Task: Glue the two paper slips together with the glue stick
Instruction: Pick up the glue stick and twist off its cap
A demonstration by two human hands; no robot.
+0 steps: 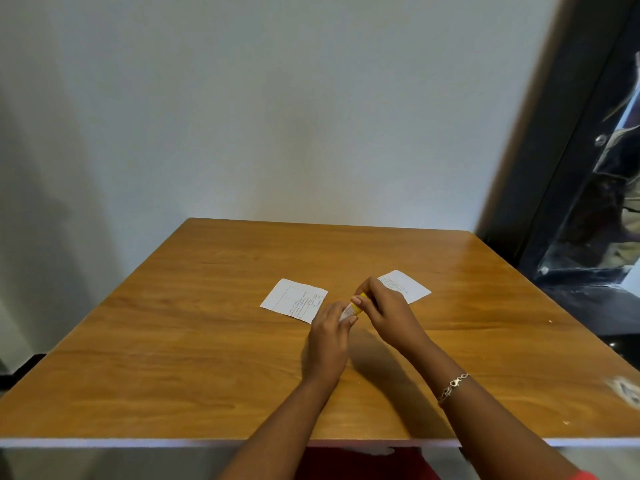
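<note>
Table [173, 375]: brown wood, closest to the person.
Bracelet [452, 386]: silver, on the right wrist.
Left hand [329, 336]: fingers curled round the pale end of the glue stick.
Right hand [384, 306]: fingers and thumb pinch the yellow end.
Glue stick [356, 307]: held between both hands, just above the table; no label can be seen.
Left slip [293, 300]: flat on the table, with lines and tiny writing too small to read.
Right slip [410, 287]: flat, partly behind the right hand; its writing is too small to read.
Wall [277, 116]: plain and pale, behind the table.

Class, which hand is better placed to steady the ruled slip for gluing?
Left, probably: the left hand sits beside the ruled slip; the right hand pinches the glue stick near the other slip.
</note>
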